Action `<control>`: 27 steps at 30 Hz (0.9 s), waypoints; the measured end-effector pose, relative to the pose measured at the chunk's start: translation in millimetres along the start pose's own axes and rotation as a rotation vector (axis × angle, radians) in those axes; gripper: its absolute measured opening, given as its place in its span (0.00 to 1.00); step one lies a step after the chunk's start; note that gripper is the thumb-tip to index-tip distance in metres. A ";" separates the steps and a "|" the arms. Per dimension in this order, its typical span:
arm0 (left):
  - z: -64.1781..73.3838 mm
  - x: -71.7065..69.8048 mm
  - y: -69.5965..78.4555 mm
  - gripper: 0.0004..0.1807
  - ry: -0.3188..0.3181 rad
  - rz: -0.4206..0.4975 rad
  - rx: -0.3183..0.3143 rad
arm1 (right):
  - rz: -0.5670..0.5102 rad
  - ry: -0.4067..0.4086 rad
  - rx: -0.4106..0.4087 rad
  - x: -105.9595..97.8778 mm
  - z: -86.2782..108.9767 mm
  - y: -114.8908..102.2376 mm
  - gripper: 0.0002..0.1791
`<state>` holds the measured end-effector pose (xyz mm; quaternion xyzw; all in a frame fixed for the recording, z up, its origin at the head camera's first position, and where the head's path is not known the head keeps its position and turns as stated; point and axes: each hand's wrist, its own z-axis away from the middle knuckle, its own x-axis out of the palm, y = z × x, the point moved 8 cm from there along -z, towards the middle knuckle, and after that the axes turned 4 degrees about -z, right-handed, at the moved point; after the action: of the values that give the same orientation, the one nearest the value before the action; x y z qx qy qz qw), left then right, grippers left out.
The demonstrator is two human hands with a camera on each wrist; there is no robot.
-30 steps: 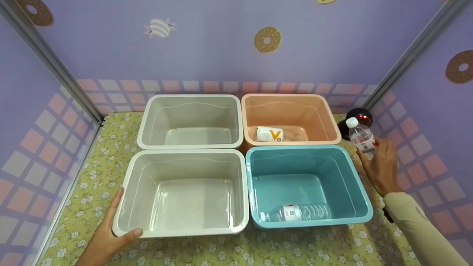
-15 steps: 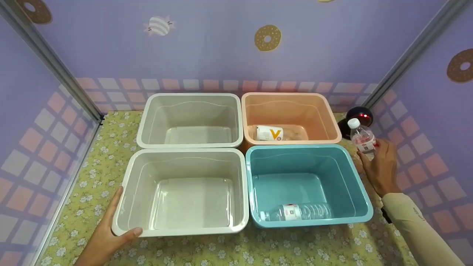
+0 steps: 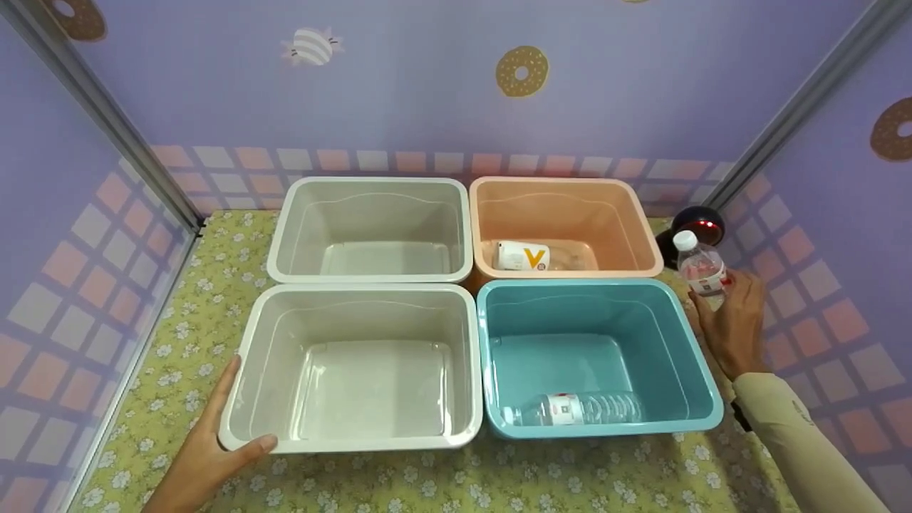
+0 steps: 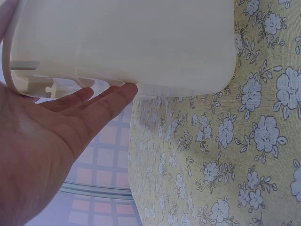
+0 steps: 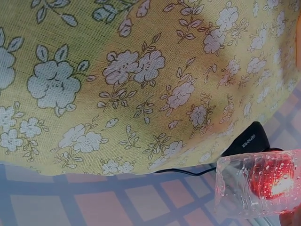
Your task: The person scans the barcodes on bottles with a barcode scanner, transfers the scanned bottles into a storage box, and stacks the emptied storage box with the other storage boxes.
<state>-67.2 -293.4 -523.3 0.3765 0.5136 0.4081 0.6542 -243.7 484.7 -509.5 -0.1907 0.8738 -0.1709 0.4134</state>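
My right hand grips a small clear plastic water bottle with a white cap, held tilted beside the blue bin at the right. It is in front of a black, round-headed device showing red lights. In the right wrist view red light shines through the wet-looking bottle; only a fingertip appears there. At the near-left corner of the front white bin rests my left hand, its thumb at the rim. The left wrist view shows its extended fingers against the bin's outer wall.
Behind the front white bin stands a grey-white bin. An orange bin holds a white container with a yellow V. In the blue bin lies another clear bottle. Patterned walls enclose the flowered cloth.
The bottle in my right hand has turned slightly, with its cap a little lower against the black device. My left hand stays at the bin corner. The head view has shifted slightly.
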 end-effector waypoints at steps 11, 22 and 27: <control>-0.3 1.8 -0.6 0.63 0.007 0.036 0.008 | -0.034 0.031 -0.057 0.5 -1.4 -2.5 0.35; -0.2 1.8 -1.2 0.62 0.000 0.053 -0.008 | -0.044 0.060 -0.112 -11.1 -11.6 -17.5 0.35; -0.1 1.6 -0.5 0.63 0.003 0.055 -0.009 | -0.047 0.089 -0.150 -18.0 -16.7 -27.5 0.35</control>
<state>-67.0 -292.1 -524.3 0.3871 0.5019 0.4289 0.6437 -241.0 471.7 -475.1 -0.2339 0.8969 -0.1229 0.3546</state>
